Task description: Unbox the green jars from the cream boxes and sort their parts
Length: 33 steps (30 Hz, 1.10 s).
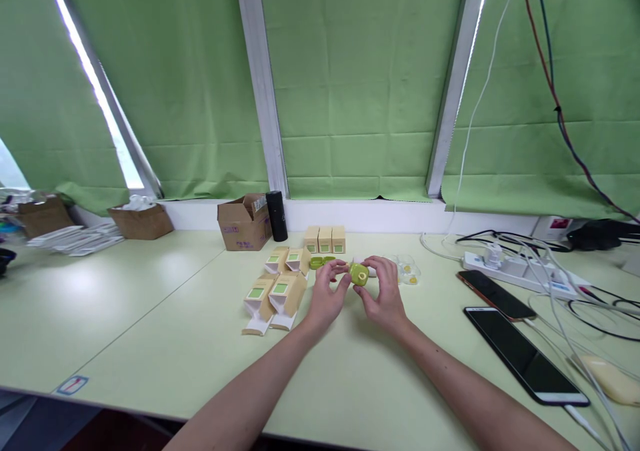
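Note:
Between my two hands is a small green case with a pale ring-like mark on its face, held just above the table. My left hand pinches its left side with thumb and fingers. The fingers of my right hand close on its right side. Behind my left hand lie more green pieces, partly covered. To the right of my right hand sits a clear plastic piece with yellow spots. Several small tan boxes with green labels lie at left, the front ones with flaps open.
Three upright tan boxes stand at the back, near a black cylinder and a cardboard carton. On the right are two phones, a white power strip and tangled cables. Papers lie far left.

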Each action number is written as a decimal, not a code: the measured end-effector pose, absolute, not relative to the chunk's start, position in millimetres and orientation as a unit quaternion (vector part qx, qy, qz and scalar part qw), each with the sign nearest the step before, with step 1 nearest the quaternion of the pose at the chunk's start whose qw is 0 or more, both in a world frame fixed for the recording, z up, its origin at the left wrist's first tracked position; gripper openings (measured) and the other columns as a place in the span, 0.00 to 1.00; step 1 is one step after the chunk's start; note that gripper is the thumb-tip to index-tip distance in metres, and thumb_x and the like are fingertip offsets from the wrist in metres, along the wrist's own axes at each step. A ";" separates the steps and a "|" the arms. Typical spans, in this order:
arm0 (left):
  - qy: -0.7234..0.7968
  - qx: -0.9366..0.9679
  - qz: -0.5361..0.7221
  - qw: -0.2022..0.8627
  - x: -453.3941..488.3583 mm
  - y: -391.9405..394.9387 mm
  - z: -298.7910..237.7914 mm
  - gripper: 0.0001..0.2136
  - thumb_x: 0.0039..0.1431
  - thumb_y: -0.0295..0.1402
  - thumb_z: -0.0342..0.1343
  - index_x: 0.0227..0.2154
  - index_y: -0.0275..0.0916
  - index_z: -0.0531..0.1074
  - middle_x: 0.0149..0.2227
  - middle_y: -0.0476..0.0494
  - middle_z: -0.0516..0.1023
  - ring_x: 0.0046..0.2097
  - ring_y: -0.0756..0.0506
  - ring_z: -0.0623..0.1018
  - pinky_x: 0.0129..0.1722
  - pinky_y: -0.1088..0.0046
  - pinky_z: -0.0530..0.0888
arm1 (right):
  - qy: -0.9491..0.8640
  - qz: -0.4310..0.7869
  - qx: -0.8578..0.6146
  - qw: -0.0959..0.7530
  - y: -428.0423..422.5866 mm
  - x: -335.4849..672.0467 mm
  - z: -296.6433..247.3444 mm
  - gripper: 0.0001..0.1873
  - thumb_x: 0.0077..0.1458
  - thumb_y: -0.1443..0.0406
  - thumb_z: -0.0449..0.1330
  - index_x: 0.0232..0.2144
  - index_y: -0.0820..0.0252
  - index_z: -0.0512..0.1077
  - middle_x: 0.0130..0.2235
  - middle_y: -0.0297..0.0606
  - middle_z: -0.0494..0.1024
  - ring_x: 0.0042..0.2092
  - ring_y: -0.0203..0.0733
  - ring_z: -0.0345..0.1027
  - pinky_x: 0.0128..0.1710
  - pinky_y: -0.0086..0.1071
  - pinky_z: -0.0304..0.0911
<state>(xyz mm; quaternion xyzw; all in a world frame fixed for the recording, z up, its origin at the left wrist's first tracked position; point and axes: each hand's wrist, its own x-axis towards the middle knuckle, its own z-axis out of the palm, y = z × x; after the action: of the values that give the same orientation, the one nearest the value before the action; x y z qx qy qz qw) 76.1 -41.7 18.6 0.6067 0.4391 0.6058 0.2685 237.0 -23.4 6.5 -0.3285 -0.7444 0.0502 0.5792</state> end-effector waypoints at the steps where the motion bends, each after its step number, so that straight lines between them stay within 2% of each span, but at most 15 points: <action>1: 0.443 0.610 0.608 0.250 75.6 -41.5 18.7 0.15 0.63 0.44 0.61 0.48 0.42 0.71 0.50 0.37 0.76 0.52 0.41 0.78 0.53 0.59 0.71 | -0.744 0.054 -0.328 0.580 -23.3 237.2 6.5 0.22 0.55 0.65 0.62 0.52 0.53 0.65 0.53 0.44 0.69 0.57 0.56 0.60 0.56 0.54 0.61; 7: 0.463 0.625 0.601 0.186 73.8 -45.6 23.1 0.09 0.62 0.34 0.60 0.45 0.44 0.75 0.49 0.40 0.76 0.55 0.40 0.70 0.55 0.59 0.68 | -0.745 0.074 -0.325 0.578 -23.2 238.1 6.5 0.21 0.56 0.63 0.62 0.51 0.53 0.65 0.53 0.45 0.69 0.57 0.57 0.60 0.55 0.54 0.62; 17: 0.452 0.661 0.577 0.162 74.3 -50.3 22.2 0.09 0.62 0.29 0.58 0.45 0.45 0.75 0.47 0.42 0.76 0.56 0.39 0.67 0.58 0.58 0.67 | -0.752 0.101 -0.308 0.574 -23.6 238.5 5.0 0.20 0.57 0.64 0.61 0.52 0.53 0.66 0.52 0.44 0.71 0.56 0.55 0.62 0.54 0.51 0.65; 26: 0.444 0.680 0.565 0.147 72.9 -48.8 17.2 0.07 0.64 0.30 0.57 0.43 0.44 0.76 0.45 0.42 0.75 0.55 0.39 0.69 0.58 0.57 0.67 | -0.755 0.116 -0.304 0.569 -21.9 238.3 1.1 0.22 0.58 0.65 0.61 0.54 0.53 0.66 0.51 0.45 0.73 0.54 0.54 0.66 0.52 0.50 0.68; 33: 0.445 0.667 0.577 0.157 73.7 -50.9 19.8 0.06 0.63 0.33 0.60 0.41 0.43 0.78 0.44 0.42 0.74 0.52 0.39 0.71 0.54 0.59 0.70 | -0.761 0.111 -0.304 0.562 -21.0 239.6 1.0 0.22 0.57 0.65 0.60 0.55 0.53 0.67 0.51 0.45 0.74 0.53 0.54 0.68 0.51 0.50 0.69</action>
<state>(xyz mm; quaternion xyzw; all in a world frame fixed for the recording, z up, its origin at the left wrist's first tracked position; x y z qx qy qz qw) 73.7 -50.9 19.8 0.6669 0.4449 0.5768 0.1571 239.6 -21.0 1.0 -0.3040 -0.7611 0.1113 0.5621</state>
